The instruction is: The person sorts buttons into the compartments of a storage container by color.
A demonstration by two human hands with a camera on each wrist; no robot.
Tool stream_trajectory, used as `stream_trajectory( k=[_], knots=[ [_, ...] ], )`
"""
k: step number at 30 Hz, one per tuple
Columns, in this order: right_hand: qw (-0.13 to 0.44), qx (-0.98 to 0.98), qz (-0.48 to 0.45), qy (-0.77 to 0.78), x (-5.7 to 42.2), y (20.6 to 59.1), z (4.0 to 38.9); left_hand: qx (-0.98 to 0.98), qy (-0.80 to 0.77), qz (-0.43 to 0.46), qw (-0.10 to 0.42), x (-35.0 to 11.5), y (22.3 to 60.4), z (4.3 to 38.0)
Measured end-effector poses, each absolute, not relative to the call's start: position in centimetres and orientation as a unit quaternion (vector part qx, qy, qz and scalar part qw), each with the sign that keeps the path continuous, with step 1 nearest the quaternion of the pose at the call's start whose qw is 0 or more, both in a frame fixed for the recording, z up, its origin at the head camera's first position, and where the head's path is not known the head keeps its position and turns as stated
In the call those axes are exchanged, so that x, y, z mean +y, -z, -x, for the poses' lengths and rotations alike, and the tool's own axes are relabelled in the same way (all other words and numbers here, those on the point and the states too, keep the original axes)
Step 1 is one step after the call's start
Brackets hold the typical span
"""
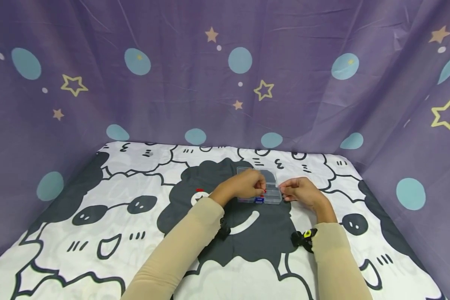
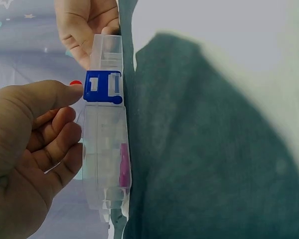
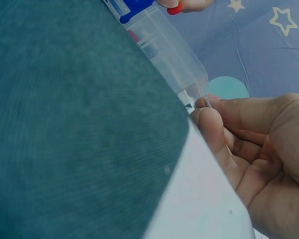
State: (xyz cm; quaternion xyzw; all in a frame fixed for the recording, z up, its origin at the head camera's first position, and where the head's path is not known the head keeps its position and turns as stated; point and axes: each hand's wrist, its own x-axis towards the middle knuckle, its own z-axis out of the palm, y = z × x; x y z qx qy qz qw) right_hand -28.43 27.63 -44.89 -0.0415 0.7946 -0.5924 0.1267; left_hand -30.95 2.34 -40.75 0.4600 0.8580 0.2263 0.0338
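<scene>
A clear plastic compartment box (image 1: 273, 196) with a blue latch (image 2: 102, 87) on its near side lies on the dark part of the cloth. My left hand (image 1: 247, 184) is over the box, pinching a small red piece (image 3: 175, 8) between thumb and fingertip; its shape is mostly hidden by the fingers. At the right end of the box, my right hand (image 1: 301, 192) pinches the clear edge between thumb and finger. Inside the box, a magenta piece (image 2: 123, 164) shows through the wall on the left side.
A cloth (image 1: 131, 233) printed with cartoon sheep covers the table. A small red strip (image 1: 199, 190) shows on the dark print left of the box. Behind and at the sides hangs a purple curtain (image 1: 195, 91) with stars and dots.
</scene>
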Motion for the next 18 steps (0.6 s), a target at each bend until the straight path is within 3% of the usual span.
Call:
stream_trajectory(
  k=[18],
  knots=[
    [0.124, 0.797, 0.048, 0.588, 27.48, 44.54, 28.01, 0.859, -0.212, -0.466, 0.018, 1.85, 40.57, 30.81]
  ],
)
